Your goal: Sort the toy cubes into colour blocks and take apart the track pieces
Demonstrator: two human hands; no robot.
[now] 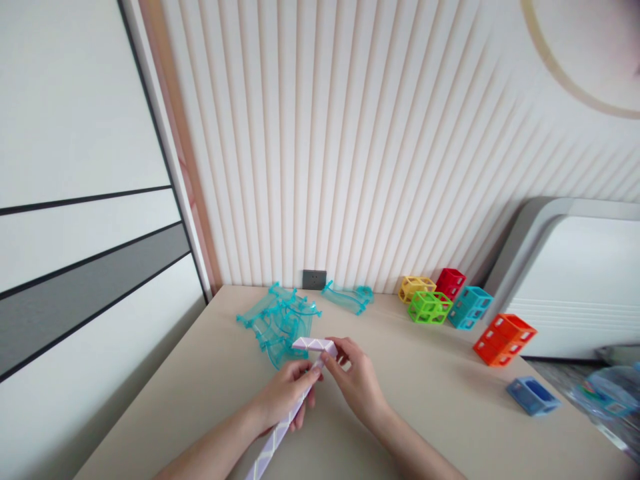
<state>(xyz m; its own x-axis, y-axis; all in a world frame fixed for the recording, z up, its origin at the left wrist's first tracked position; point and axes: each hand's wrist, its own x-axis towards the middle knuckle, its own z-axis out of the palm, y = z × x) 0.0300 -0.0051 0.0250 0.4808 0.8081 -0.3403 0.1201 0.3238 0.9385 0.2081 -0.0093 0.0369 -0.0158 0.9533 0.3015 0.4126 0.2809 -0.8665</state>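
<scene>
A long pale-lilac and white twist-snake puzzle point(280, 427) runs from the bottom of the view up to a bent end segment point(314, 345). My left hand point(286, 395) is wrapped round its straight shaft. My right hand point(356, 377) pinches the bent top end with thumb and fingertips. Both hands hover just above the beige table point(430, 393), right in front of a pile of clear teal curved track pieces point(277, 320).
More teal track pieces point(347, 296) lie by the wall socket point(314, 279). Yellow point(416, 287), green point(429, 307), red point(451, 282), cyan point(470, 307), orange point(504, 339) and blue point(533, 395) open cube frames stand at the right. A white appliance point(575, 280) sits beyond the table's right edge.
</scene>
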